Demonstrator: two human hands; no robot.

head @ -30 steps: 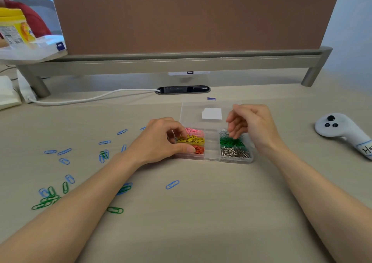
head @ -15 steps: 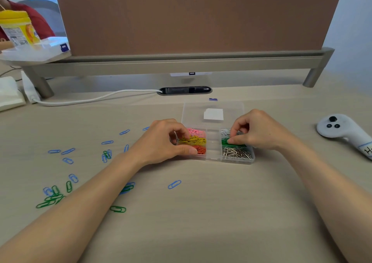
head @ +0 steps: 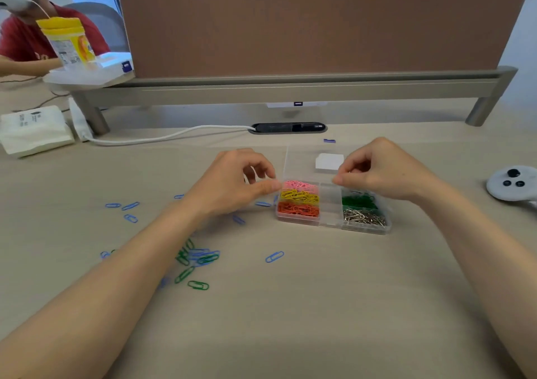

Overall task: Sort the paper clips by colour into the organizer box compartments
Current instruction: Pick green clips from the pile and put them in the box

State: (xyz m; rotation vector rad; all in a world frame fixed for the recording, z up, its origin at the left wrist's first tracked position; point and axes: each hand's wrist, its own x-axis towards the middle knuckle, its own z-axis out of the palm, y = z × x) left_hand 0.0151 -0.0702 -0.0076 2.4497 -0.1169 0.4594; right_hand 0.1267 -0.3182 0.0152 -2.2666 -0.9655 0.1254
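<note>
Organizer box (head: pixel 330 204): long axis runs left-right. Left hand (head: pixel 232 184) and right hand (head: pixel 386 171) curl at its far edge; whether either grip holds a clip cannot be told

Two arms are all that shows of the person. The left hand (head: pixel 232 184) and the right hand (head: pixel 386 172) are bare. The left forearm (head: pixel 116 277) and the right forearm (head: pixel 479 262) are uncovered right down to the lower edge of the view, so whatever clothing is worn is out of sight. Both forearms are slim and smooth. Knuckles stand out as soft ridges along the back of each hand. The fingers (head: pixel 255 172) are slender, and their nails are too blurred to describe.
</note>
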